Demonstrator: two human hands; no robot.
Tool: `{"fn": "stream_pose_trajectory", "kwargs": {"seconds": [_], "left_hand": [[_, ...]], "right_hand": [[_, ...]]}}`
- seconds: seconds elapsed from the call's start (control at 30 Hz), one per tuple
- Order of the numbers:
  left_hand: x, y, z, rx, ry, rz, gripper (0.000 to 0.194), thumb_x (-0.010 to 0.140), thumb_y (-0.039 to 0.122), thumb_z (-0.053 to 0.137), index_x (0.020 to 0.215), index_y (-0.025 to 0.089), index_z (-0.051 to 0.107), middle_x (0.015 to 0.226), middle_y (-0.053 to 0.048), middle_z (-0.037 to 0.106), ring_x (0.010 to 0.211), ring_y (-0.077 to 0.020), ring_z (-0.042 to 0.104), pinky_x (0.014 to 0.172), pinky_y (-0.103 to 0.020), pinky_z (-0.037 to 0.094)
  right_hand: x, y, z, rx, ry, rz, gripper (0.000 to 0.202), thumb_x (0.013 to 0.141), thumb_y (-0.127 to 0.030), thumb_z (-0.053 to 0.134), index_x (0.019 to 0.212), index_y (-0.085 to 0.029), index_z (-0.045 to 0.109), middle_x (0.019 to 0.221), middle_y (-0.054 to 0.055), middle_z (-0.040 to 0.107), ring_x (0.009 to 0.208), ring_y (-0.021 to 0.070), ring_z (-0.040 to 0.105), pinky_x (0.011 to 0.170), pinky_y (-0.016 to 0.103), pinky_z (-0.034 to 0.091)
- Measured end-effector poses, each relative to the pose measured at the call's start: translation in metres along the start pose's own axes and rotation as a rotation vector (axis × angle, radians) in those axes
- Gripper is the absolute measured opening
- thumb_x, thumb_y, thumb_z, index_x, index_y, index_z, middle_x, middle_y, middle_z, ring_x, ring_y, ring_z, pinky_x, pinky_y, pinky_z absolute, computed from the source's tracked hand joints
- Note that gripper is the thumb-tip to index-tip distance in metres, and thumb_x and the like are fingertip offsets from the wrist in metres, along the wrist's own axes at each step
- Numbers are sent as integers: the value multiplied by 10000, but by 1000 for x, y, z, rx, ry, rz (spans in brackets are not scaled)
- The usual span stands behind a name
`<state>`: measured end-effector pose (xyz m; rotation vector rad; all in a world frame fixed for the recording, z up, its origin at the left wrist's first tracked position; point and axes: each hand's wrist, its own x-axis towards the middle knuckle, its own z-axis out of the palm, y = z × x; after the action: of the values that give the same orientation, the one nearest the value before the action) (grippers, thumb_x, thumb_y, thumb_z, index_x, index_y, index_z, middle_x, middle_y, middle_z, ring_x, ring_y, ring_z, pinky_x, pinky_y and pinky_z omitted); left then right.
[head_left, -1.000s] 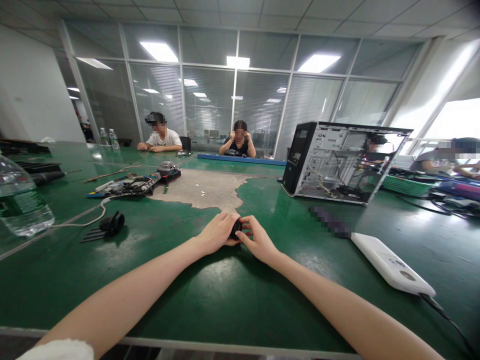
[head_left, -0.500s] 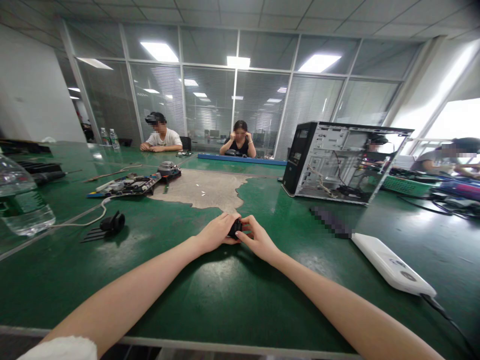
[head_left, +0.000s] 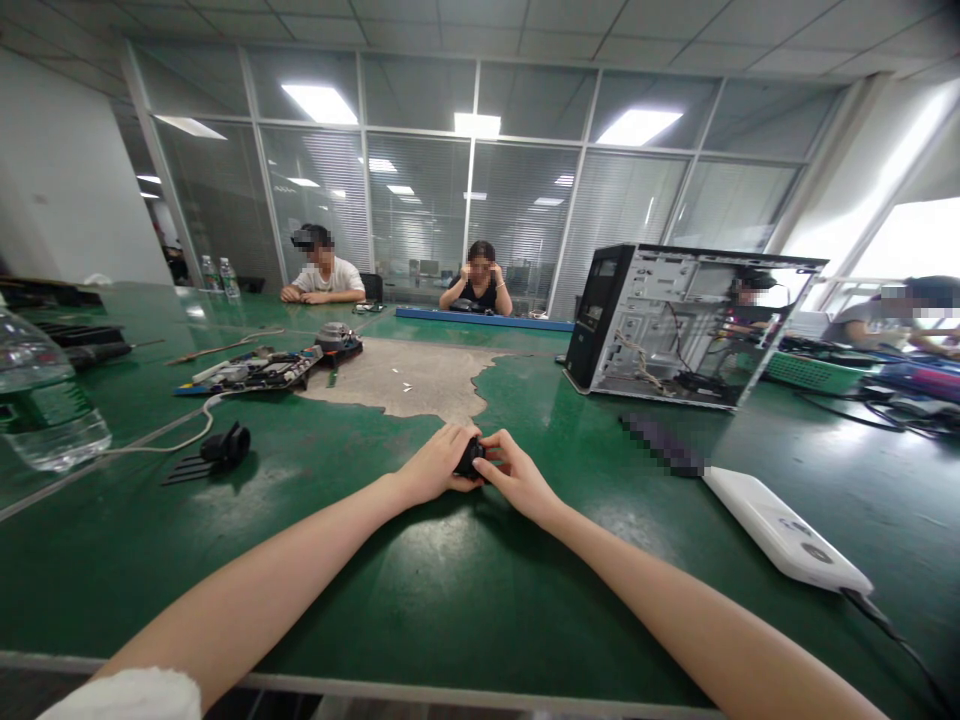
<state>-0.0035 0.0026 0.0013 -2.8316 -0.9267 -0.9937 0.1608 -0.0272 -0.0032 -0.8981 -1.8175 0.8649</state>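
Observation:
Both hands meet over the middle of the green table [head_left: 450,600], around a small black object [head_left: 469,457] whose kind I cannot make out. My left hand [head_left: 435,462] is closed round its left side. From the right, my right hand [head_left: 517,478] pinches it with thumb and fingers, the thumb lying across its near face. Much of the object is hidden by the fingers. Off to the left lies a black plastic part [head_left: 221,448] with a round end and several flat prongs. Just beyond the hands is a bare grey-brown patch [head_left: 420,380] of the tabletop.
An open computer case [head_left: 622,325] stands at the right, a white power bank [head_left: 784,528] with a cable before it. A circuit board [head_left: 255,370] lies to the left, near a water bottle [head_left: 49,400]. A green basket [head_left: 817,372] is far right. People sit across the table.
The black object has turned slightly in my hands and shows a little more of its face. My hands have stayed almost in place.

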Motion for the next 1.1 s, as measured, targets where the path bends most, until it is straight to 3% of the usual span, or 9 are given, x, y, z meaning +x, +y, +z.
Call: {"fn": "stream_pose_trajectory", "kwargs": {"seconds": [0.27, 0.67, 1.1], "left_hand": [[-1, -2, 3, 100, 7, -62, 624, 596, 449, 644, 1098, 195, 374, 1042, -77, 496, 979, -263, 399, 839, -414, 295], [-1, -6, 10, 25, -8, -89, 627, 569, 327, 639, 1101, 200, 333, 1060, -70, 481, 985, -233, 461, 831, -358, 299], [2, 1, 6, 4, 1, -125, 548, 567, 320, 621, 1043, 199, 377, 974, -38, 509, 894, -215, 490, 776, -340, 303]], "right_hand": [[1, 1, 1, -23, 20, 13, 265, 744, -272, 530, 974, -195, 423, 960, 50, 514, 865, 158, 546, 672, 285, 493], [1, 3, 0, -30, 8, -23, 221, 729, -264, 546, 915, -209, 441, 934, 27, 513, 903, 168, 531, 660, 272, 489], [4, 7, -1, 39, -1, 66, 251, 732, -288, 542, 942, -199, 436, 958, 39, 513, 820, 152, 555, 668, 296, 490]]}}
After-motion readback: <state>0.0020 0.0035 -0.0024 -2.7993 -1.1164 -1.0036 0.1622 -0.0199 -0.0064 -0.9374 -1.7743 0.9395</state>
